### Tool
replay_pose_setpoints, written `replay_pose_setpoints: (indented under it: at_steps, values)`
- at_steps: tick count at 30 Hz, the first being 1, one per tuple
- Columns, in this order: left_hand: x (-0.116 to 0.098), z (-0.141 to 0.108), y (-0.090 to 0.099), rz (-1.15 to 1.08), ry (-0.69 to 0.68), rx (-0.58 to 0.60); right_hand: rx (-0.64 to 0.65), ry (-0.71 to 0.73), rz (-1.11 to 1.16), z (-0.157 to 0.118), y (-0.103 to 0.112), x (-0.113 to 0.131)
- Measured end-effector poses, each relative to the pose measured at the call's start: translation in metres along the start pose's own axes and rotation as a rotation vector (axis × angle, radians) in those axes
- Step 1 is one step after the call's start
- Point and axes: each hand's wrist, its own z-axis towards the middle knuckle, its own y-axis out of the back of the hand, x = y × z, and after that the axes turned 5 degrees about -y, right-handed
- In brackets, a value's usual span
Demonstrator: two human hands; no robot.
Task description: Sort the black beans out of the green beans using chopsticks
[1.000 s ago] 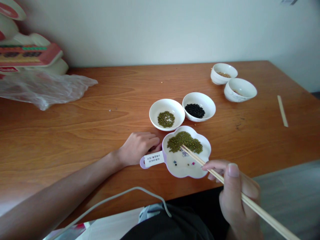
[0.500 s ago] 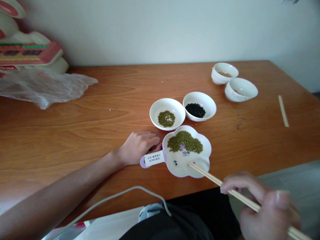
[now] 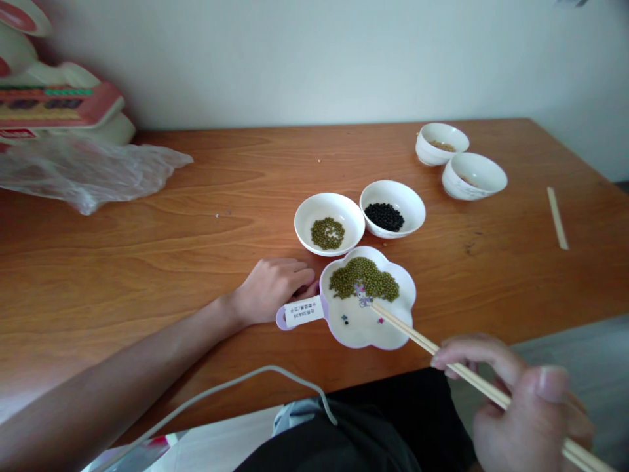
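My right hand (image 3: 515, 393) is closed around a pair of chopsticks (image 3: 437, 351), which point left. Their tips are together over the flower-shaped dish (image 3: 376, 334), just below the heap of mung beans (image 3: 363, 278). The dish is white with a purple rim, a labelled handle (image 3: 303, 312) and a cartoon figure on its floor. One small black bean (image 3: 346, 322) appears to lie low in it. My left hand (image 3: 275, 288) rests on the table with curled fingers, gripping the dish's edge beside the handle; its fingertips are partly hidden.
Behind the dish stand a bowl of mung beans (image 3: 304, 229) and a bowl of black beans (image 3: 415, 210). Two more white bowls (image 3: 432, 157) (image 3: 459, 190) stand farther right. A paper strip (image 3: 557, 219) lies at right, a plastic bag (image 3: 98, 174) at left. A cable (image 3: 265, 369) crosses in front.
The chopstick tips have moved slightly away from me across the dish, up to the printed figure near the mung beans. My left hand and the dish have stayed put.
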Motion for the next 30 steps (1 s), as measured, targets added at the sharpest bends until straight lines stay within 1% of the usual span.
replay_pose_setpoints:
  at_steps: [6,11,14,21,23,28,30]
  values:
    - [0.001,0.0,0.0,-0.006,0.0,-0.001,0.105,0.006,0.014,0.004,-0.003,0.003]
    - [0.001,0.0,-0.001,0.0,-0.006,0.003,0.095,0.001,-0.019,0.005,-0.013,0.001]
    - [0.0,0.0,0.0,-0.01,-0.006,0.002,0.095,0.026,-0.03,0.006,-0.018,-0.001]
    - [0.0,0.001,0.002,-0.038,0.007,0.007,0.114,0.093,-0.005,0.004,-0.017,0.001]
    - [0.0,0.001,0.002,-0.033,0.005,0.007,0.144,0.118,0.028,0.002,-0.019,0.003]
    - [0.0,0.001,0.001,-0.01,-0.001,-0.01,0.292,0.175,0.039,0.003,-0.023,0.006]
    - [-0.001,0.002,0.002,-0.011,-0.005,-0.02,0.302,0.173,0.029,0.005,-0.021,0.005]
